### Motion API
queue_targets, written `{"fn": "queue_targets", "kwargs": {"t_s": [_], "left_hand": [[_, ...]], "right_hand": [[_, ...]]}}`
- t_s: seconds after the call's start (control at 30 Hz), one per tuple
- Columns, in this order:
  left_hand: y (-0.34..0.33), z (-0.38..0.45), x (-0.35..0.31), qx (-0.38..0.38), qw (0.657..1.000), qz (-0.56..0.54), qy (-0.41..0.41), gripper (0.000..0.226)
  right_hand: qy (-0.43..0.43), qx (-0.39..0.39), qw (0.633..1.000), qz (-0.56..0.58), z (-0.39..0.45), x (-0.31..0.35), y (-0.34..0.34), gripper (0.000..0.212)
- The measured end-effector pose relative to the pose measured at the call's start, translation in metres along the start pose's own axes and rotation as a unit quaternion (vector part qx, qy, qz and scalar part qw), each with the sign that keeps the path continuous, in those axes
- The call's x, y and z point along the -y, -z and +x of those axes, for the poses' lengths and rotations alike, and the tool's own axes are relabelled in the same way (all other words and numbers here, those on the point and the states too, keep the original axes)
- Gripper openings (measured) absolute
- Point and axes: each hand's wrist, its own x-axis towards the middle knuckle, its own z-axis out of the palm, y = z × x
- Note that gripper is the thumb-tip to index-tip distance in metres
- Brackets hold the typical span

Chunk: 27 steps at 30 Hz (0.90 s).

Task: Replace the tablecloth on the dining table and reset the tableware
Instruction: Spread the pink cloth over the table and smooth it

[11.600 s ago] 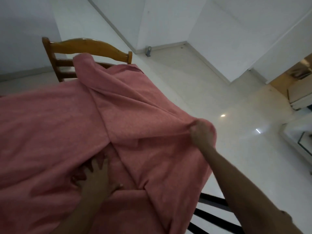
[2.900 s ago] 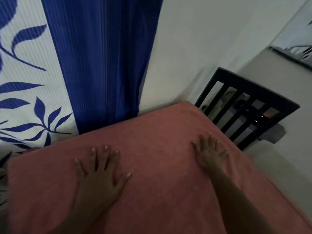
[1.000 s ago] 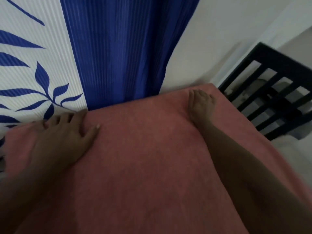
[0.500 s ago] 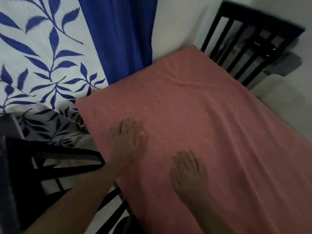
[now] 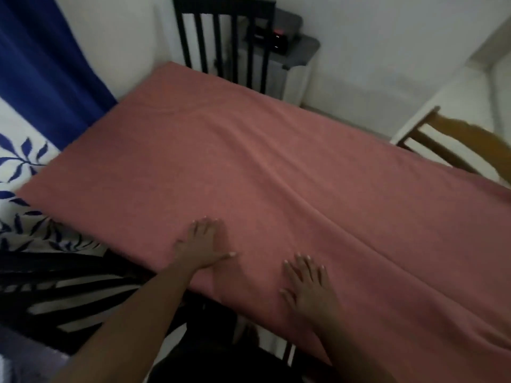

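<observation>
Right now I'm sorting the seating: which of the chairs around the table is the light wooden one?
The wooden chair at the right, past the pink tablecloth; the far chair and near-left chair are black and slatted.

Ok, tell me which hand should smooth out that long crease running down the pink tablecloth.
Right. The right hand lies flat on the tablecloth nearer the crease, which runs just beyond its fingers. The left hand presses flat farther off, by the near edge.
</observation>
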Motion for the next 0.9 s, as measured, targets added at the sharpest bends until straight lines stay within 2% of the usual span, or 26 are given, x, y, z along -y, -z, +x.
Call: {"fn": "queue_targets", "kwargs": {"t_s": [0.1,0.2,0.23,0.3,0.37,0.43,0.5,0.6,0.67,0.9], "left_hand": [[-0.021,-0.013,-0.021,0.002,0.998,0.057,0.021,0.137],[-0.022,-0.012,-0.019,-0.007,0.997,0.074,0.024,0.144],[-0.025,-0.01,-0.013,-0.005,0.996,0.092,0.019,0.146],[-0.032,0.001,-0.002,-0.021,0.99,0.136,-0.004,0.147],[-0.036,0.002,-0.003,-0.045,0.991,0.127,-0.011,0.142],[-0.038,-0.005,-0.02,-0.048,0.994,0.087,-0.052,0.117],[-0.041,-0.019,-0.048,-0.021,0.99,0.047,-0.129,0.089],[-0.047,-0.039,-0.081,0.025,0.971,0.047,-0.232,0.091],[-0.06,-0.046,-0.092,0.029,0.959,0.062,-0.274,0.086],[-0.092,-0.096,-0.124,0.013,0.936,0.127,-0.328,0.091]], "right_hand": [[0.034,0.04,0.998,0.03,-0.002,-0.01,0.011,0.073],[0.069,0.039,0.996,0.033,-0.014,-0.019,0.013,0.068],[0.059,0.036,0.997,0.037,-0.018,-0.021,0.011,0.065],[-0.017,0.036,0.997,0.068,-0.033,-0.026,0.014,0.059],[-0.051,0.03,0.995,0.082,-0.045,-0.028,0.011,0.062],[-0.066,0.072,0.993,0.07,-0.06,-0.031,0.012,0.068],[-0.083,0.089,0.99,0.067,-0.074,-0.029,0.02,0.068],[-0.13,0.076,0.984,0.092,-0.087,-0.012,0.025,0.068],[-0.162,0.067,0.978,0.114,-0.093,0.0,0.025,0.07],[-0.213,0.043,0.96,0.179,-0.133,0.025,0.032,0.07]]}}
